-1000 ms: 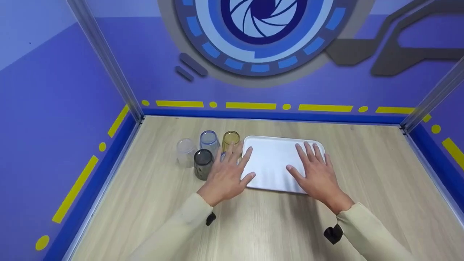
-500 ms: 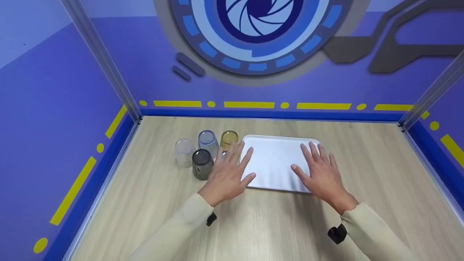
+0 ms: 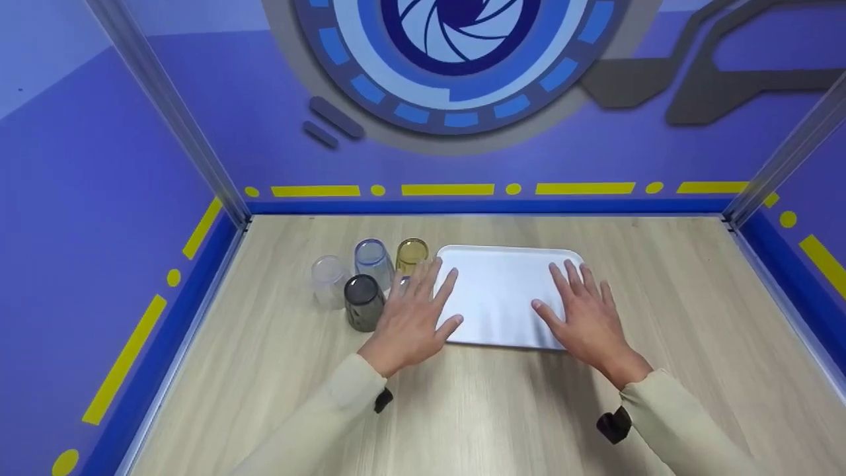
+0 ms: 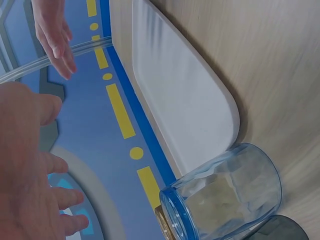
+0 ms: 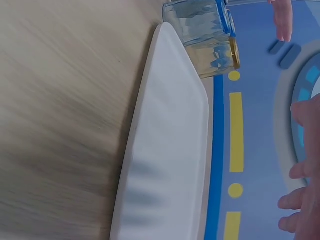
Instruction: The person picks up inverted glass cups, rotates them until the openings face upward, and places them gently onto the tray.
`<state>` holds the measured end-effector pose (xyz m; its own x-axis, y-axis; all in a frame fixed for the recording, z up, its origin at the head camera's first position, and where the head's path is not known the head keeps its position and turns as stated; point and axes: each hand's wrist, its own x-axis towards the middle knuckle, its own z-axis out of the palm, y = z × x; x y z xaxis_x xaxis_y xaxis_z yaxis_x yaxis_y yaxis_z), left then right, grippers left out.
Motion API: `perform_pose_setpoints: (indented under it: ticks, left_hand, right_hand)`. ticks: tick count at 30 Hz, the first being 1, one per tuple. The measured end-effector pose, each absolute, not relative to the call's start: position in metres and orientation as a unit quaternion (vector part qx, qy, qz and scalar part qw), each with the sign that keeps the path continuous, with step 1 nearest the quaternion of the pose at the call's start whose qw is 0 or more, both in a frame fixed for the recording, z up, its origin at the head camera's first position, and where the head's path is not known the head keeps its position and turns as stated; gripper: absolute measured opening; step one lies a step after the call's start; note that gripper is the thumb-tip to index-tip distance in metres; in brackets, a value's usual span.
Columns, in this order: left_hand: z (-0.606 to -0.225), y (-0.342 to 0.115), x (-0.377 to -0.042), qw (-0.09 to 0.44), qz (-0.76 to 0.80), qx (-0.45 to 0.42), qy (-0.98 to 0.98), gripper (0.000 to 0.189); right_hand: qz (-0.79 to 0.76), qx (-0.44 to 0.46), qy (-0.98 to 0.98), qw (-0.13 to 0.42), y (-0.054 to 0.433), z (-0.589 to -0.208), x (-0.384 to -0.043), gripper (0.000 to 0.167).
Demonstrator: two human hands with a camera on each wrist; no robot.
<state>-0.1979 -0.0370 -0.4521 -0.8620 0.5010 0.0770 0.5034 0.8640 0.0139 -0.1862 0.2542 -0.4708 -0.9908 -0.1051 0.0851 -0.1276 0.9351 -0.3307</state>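
A white rectangular tray [image 3: 499, 291] lies flat on the table. My left hand [image 3: 408, 328], fingers spread, hovers over the tray's left edge and the nearest glasses, holding nothing. Over the tray's right side is my right hand [image 3: 588, 325], also with fingers extended and holding nothing; both wrist views show the hands raised. Left of the tray stand several tumblers, seemingly bottom up: a clear one [image 3: 328, 283], a dark grey one [image 3: 363, 304], a light blue one [image 3: 373, 263] and an amber one [image 3: 412, 251]. Another blue-tinted tumbler [image 4: 230, 195] is mostly hidden under my left hand in the head view.
The wood-patterned table [image 3: 476, 410] is enclosed by a printed blue-purple back wall [image 3: 264, 132] and side walls. Metal posts [image 3: 178, 119] stand at the back corners. Both sleeves are cream, each with a black object at the wrist.
My right hand has shifted slightly to the right relative to the tray. My left hand stays nearly in place. The head view has turned a little; the tray and tumblers rest as before.
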Motion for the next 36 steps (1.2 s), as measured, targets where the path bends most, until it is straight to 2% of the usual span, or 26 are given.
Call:
perform_pose_setpoints:
  ticks: [13, 24, 36]
  left_hand:
    - [-0.452, -0.035, -0.199, 0.026, -0.013, -0.251, -0.968, 0.071]
    - [-0.455, -0.038, -0.198, 0.037, -0.014, -0.255, -0.966, 0.070]
    - [-0.459, -0.044, -0.198, 0.028, -0.039, -0.244, -0.968, 0.068]
  right_hand:
    - [0.173, 0.050, -0.983, 0.040, 0.261, -0.471, -0.188, 0.078]
    - [0.171, 0.033, -0.982, 0.068, 0.267, -0.478, -0.190, 0.073]
    - [0.192, 0.023, -0.980, 0.051, 0.273, -0.488, -0.194, 0.074]
